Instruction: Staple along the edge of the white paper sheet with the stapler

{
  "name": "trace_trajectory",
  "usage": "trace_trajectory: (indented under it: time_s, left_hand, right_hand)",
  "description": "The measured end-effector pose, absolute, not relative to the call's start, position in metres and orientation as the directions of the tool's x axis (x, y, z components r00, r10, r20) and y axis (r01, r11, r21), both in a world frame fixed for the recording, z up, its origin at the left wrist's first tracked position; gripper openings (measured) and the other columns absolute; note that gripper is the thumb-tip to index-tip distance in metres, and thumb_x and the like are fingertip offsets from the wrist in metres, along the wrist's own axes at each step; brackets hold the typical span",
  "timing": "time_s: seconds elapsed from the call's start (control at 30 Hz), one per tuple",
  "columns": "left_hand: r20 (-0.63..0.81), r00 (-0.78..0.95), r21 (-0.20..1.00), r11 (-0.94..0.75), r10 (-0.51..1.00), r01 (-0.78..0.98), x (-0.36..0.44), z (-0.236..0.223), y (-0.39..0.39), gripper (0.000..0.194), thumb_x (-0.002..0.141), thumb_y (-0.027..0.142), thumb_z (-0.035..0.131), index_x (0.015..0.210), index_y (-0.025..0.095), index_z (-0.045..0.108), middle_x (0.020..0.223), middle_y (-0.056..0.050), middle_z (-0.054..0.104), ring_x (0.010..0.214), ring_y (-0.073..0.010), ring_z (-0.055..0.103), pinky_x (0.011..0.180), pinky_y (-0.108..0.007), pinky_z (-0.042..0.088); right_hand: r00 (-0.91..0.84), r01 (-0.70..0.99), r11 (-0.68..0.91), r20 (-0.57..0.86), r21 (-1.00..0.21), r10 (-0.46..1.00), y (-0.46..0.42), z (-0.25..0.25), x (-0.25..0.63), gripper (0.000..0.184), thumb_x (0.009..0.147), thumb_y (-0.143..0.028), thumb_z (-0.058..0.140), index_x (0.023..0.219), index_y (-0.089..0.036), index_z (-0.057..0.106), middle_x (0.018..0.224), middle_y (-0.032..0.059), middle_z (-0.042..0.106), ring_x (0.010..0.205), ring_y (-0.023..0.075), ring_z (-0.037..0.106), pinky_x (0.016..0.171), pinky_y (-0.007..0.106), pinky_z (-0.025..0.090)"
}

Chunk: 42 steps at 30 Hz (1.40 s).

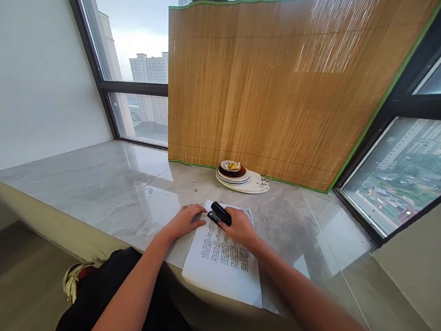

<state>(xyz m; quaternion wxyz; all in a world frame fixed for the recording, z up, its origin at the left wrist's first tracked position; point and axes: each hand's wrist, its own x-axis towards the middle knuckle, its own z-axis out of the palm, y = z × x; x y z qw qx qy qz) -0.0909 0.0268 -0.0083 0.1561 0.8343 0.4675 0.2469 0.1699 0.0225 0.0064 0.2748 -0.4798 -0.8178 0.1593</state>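
Gray marble-look surface [126, 177], a broad window ledge, bearing the items below. One bamboo blind [250, 95], green-edged, upright against the window at the back, presumably to screen the light; its lower edge meets the ledge. Printed paper [221, 277], seemingly more than one sheet, laid flat at the front edge with its length running away from the person, likely for easy reach by both hands. Right hand [240, 227], over the paper's far part; fingers clamped around the stapler. Left hand [186, 220], at the paper's far left corner; thumb and forefinger apart, tips at the margin, apparently to steady the sheets. One oval plate [260, 184], pale with a dark branch pattern, near the blind; it lies lowest, its breadth probably serving as a base. On it, toward its left end, stacked round plates [246, 178], topped by a dark dish [239, 173] and a small patterned saucer [226, 164]; yellow detail there, nature unclear. One black stapler [220, 213], on the paper near its far left corner, nose toward the left hand, arms parted.
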Motion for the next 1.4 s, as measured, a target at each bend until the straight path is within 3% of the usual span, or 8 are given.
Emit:
trace_trajectory:
  time_s: [0.07,0.27,0.47,0.57,0.7,1.0,1.2,1.4]
  left_hand:
    - [0.269,0.437,0.491,-0.513,0.858,0.704,-0.091,-0.009,0.027,0.037,0.097,0.036,0.070,0.132,0.027,0.068,0.139,-0.009,0.071,0.134,-0.0303,0.063,0.120,-0.050,0.043]
    - [0.292,0.437,0.496,-0.525,0.851,0.691,-0.092,-0.012,0.029,0.040,0.097,0.037,0.070,0.135,0.025,0.066,0.133,-0.010,0.071,0.128,-0.0298,0.064,0.115,-0.049,0.044]
    - [0.310,0.448,0.499,-0.545,0.839,0.674,-0.094,-0.011,0.029,0.025,0.095,0.031,0.071,0.119,0.023,0.073,0.116,-0.007,0.074,0.110,-0.0262,0.069,0.103,-0.041,0.050]
    - [0.322,0.435,0.519,-0.541,0.841,0.662,-0.094,-0.010,0.030,0.021,0.092,0.029,0.074,0.112,0.023,0.075,0.113,-0.006,0.074,0.106,-0.0252,0.070,0.100,-0.039,0.051]
    - [0.335,0.397,0.565,-0.519,0.855,0.642,-0.094,-0.012,0.031,0.019,0.088,0.027,0.077,0.107,0.022,0.075,0.114,-0.007,0.074,0.108,-0.0254,0.069,0.101,-0.039,0.050]
    - [0.341,0.329,0.666,-0.473,0.881,0.576,-0.094,-0.016,0.035,0.020,0.081,0.026,0.084,0.100,0.021,0.082,0.111,-0.008,0.079,0.107,-0.0259,0.072,0.101,-0.039,0.051]
    - [0.326,0.275,0.715,-0.426,0.905,0.555,-0.092,-0.016,0.036,0.024,0.075,0.025,0.088,0.098,0.021,0.086,0.110,-0.009,0.081,0.106,-0.0273,0.074,0.103,-0.041,0.052]
    - [0.307,0.260,0.735,-0.401,0.916,0.546,-0.090,-0.012,0.034,0.024,0.073,0.026,0.089,0.096,0.022,0.086,0.108,-0.007,0.082,0.105,-0.0269,0.075,0.103,-0.040,0.053]
  right_hand:
    - [-0.388,0.658,0.501,0.316,-0.562,0.865,0.027,0.005,0.171,0.014,0.087,-0.024,0.076,0.101,-0.022,0.074,0.103,0.0081,0.081,0.095,0.0289,0.073,0.085,0.036,0.052]
    - [-0.375,0.549,0.536,0.385,-0.641,0.843,0.040,-0.004,0.172,0.037,0.085,-0.016,0.077,0.121,-0.025,0.076,0.119,0.0076,0.081,0.111,0.0303,0.074,0.100,0.041,0.054]
    - [-0.341,0.464,0.590,0.482,-0.660,0.807,0.048,-0.009,0.176,0.037,0.080,-0.020,0.082,0.116,-0.025,0.078,0.108,0.0049,0.082,0.095,0.0257,0.075,0.088,0.037,0.057]
    - [-0.233,0.442,0.606,0.568,-0.661,0.789,0.056,-0.004,0.186,0.015,0.091,-0.035,0.074,0.094,-0.022,0.078,0.089,0.0050,0.077,0.079,0.0219,0.068,0.075,0.033,0.052]
    - [-0.160,0.410,0.636,0.635,-0.653,0.755,0.063,-0.002,0.197,0.045,0.100,-0.038,0.058,0.059,-0.020,0.064,0.064,0.0032,0.063,0.060,0.0167,0.053,0.066,0.033,0.043]
    - [-0.249,0.311,0.708,0.665,-0.634,0.704,0.065,-0.006,0.198,0.038,0.091,-0.024,0.062,0.053,-0.021,0.066,0.069,0.0028,0.070,0.065,0.0163,0.059,0.080,0.036,0.048]
    - [-0.260,0.275,0.689,0.638,-0.671,0.725,0.065,-0.006,0.204,0.036,0.091,-0.022,0.063,0.056,-0.021,0.072,0.072,0.0038,0.069,0.065,0.0164,0.063,0.067,0.032,0.045]
    - [-0.263,0.253,0.666,0.612,-0.702,0.746,0.062,-0.004,0.203,0.037,0.094,-0.025,0.064,0.058,-0.020,0.070,0.075,0.0040,0.070,0.067,0.0167,0.065,0.068,0.031,0.046]
